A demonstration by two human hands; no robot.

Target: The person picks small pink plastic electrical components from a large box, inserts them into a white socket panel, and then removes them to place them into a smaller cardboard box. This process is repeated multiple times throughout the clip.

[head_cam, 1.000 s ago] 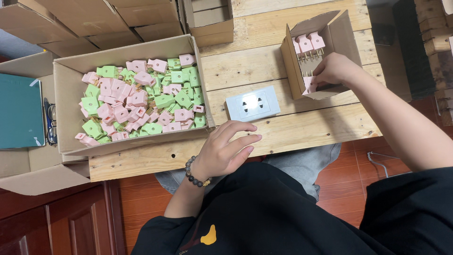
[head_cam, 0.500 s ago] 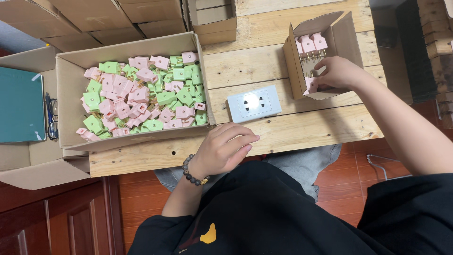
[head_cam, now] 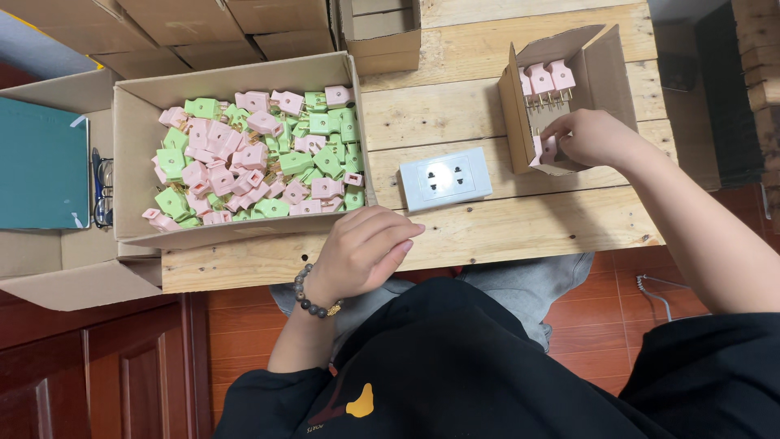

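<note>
My right hand [head_cam: 591, 138] reaches into a small open cardboard box [head_cam: 605, 69] on the wooden table and pinches a pink plug [head_cam: 549, 149] at the box's near end. Three pink plugs [head_cam: 542, 80] stand in a row at its far end. My left hand [head_cam: 363, 248] rests loosely curled on the table's front edge, holding nothing, with a bead bracelet on the wrist. A large cardboard box [head_cam: 130, 138] full of pink and green plugs [head_cam: 260, 154] lies just beyond my left hand. A white wall socket [head_cam: 444, 180] lies on the table between the two boxes.
Several closed cardboard boxes [head_cam: 244, 24] are stacked behind the big box. A teal folder [head_cam: 41, 162] and a pair of glasses [head_cam: 101, 195] lie at the left in another carton. The wooden table [head_cam: 455, 97] ends near my lap; red floor lies below.
My right hand has shifted slightly toward the near end of the small box with the pink plug. My left hand has stayed on the table edge.
</note>
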